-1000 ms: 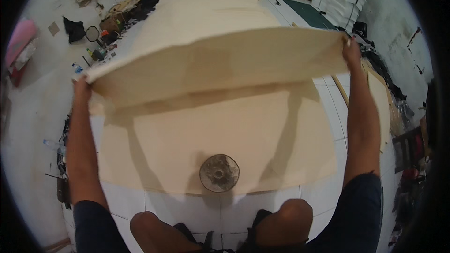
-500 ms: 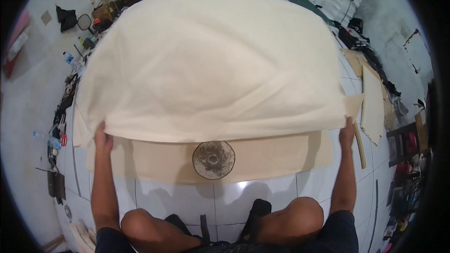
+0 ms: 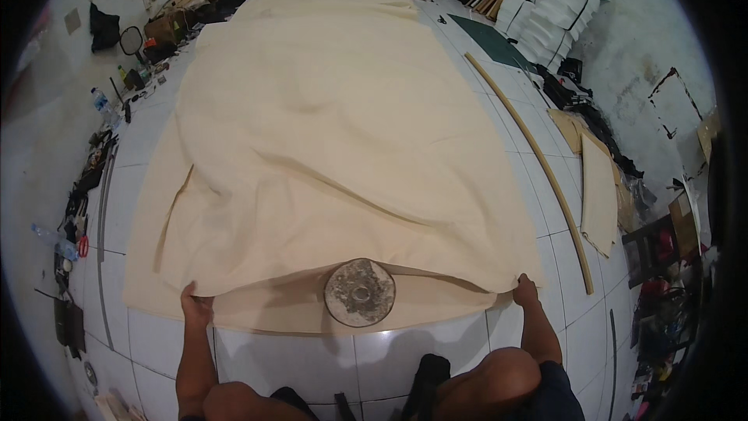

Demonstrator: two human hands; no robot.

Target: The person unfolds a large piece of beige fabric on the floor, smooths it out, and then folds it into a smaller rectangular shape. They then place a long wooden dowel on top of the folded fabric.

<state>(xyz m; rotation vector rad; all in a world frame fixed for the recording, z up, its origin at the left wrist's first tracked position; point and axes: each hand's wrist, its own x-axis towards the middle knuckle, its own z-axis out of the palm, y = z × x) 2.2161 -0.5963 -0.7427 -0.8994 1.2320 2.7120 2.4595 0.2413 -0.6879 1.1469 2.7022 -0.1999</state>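
Over the white tile floor (image 3: pixel 284 355), both closed hands (image 3: pixel 197 306) pinch the edge of a big cream cloth (image 3: pixel 335 132), with a round, spotty disc (image 3: pixel 360 293) between them.

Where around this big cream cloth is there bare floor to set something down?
Bare white tiles show in front, between the cream cloth and the knees; at right, between cloth and wooden pole; at left, between cloth and grey strips. Crowded: along the left wall, with a red-handled tool and a clear bottle, and along the right wall, beyond cream pieces.
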